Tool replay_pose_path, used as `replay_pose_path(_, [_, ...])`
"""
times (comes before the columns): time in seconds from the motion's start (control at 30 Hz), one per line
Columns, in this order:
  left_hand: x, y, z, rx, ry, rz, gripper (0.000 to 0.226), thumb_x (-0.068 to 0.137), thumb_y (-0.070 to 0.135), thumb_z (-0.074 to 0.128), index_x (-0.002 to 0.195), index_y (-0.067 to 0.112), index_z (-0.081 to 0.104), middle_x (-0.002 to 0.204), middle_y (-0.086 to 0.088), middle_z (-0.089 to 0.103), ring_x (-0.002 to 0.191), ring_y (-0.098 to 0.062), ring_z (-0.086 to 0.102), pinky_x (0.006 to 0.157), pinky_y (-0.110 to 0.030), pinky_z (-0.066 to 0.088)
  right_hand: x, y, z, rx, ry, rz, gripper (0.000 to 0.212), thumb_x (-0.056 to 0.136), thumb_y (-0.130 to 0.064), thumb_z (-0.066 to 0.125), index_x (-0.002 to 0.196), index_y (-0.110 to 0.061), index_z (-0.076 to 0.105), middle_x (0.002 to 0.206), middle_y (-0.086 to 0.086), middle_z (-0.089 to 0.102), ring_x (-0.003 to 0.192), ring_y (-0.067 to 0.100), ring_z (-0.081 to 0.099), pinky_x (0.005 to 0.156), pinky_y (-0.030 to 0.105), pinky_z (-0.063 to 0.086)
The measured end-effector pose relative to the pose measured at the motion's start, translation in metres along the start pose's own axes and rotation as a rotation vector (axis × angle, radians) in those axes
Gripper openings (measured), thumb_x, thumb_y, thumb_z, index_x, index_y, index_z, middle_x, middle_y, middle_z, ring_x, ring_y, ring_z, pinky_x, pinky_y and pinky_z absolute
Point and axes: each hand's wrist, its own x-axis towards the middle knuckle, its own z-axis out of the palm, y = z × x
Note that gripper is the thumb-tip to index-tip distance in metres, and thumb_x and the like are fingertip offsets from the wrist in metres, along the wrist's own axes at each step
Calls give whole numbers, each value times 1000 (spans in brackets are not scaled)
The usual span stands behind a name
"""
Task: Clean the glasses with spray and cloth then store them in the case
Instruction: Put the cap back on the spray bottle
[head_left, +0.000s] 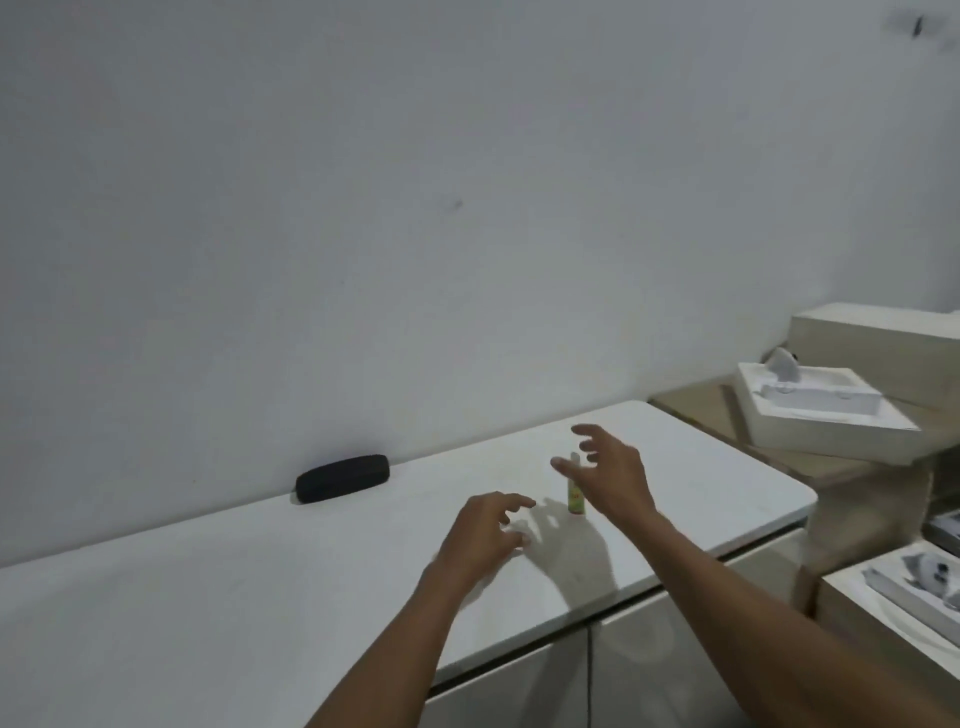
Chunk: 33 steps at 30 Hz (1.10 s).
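A small green spray bottle (575, 498) stands upright on the white cabinet top (260, 582). My right hand (608, 475) hovers just right of and partly around the bottle, fingers spread and loosely curved, not holding it. My left hand (485, 530) hovers above the surface a little left of the bottle, fingers loosely curled and empty. A black glasses case (343, 478) lies closed against the wall, far left of both hands. No glasses or cloth are visible.
The cabinet's rounded right corner (802, 499) ends near stacked cardboard and white boxes (826, 410) with packaging inserts. Another open box (904, 597) sits at the lower right. A plain white wall (415, 208) stands behind.
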Motion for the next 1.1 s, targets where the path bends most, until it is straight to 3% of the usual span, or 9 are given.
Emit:
replay_pose_path(0.07, [-2,5,9,5,22,-20,40,79,15,78,118,27,75,116,1,70,91,-8,64,63,-1,41,-10,15,5,48,2,21,56,77,-30,87,129,-26,65,109,4,68,95,21,67,82,31,55])
replay_pose_path(0.17, [-4,6,20,23,61,-47,28,80,17,75,106,28,78,108,6,73,82,3,62,65,-1,39,-17,33,17,160,23,37,45,87,-29,80,129,-26,65,109,5,73,92,17,73,80,38,63])
replay_pose_path(0.33, [-1,-2,27,26,117,-76,27,88,5,65,100,27,77,91,9,70,72,2,62,67,-11,49,-19,40,28,270,90,45,26,97,-33,68,121,-24,71,91,-4,76,75,-4,73,78,36,63])
replay_pose_path(0.43, [2,0,25,-131,146,-113,38,79,-6,67,94,28,75,80,4,69,65,-3,61,65,-18,52,-15,47,33,265,86,44,25,95,-31,72,119,-25,72,88,-6,77,76,1,74,80,38,63])
replay_pose_path(0.53, [11,12,19,-285,235,-113,32,78,-8,72,82,23,79,81,1,75,67,-8,68,62,-21,57,-14,54,38,274,84,45,32,92,-25,76,123,-28,71,92,-3,76,83,7,75,81,42,63])
replay_pose_path(0.77, [50,53,8,-404,333,17,25,80,1,81,98,17,81,92,13,78,78,-5,73,75,-12,54,-16,60,37,363,92,33,21,92,-27,75,105,-43,71,78,-12,78,76,1,74,77,30,59])
replay_pose_path(0.87, [60,64,12,-408,308,46,26,82,2,79,103,17,81,95,14,78,80,-7,74,76,-12,54,-14,65,38,364,74,40,29,89,-16,77,110,-35,74,84,-8,79,78,0,74,80,32,60])
replay_pose_path(1.1, [71,64,27,-422,291,29,27,82,-1,76,99,20,81,86,4,79,79,-6,75,75,-14,55,-13,68,41,343,71,32,29,88,-15,75,111,-33,75,83,-7,79,74,4,75,80,33,59])
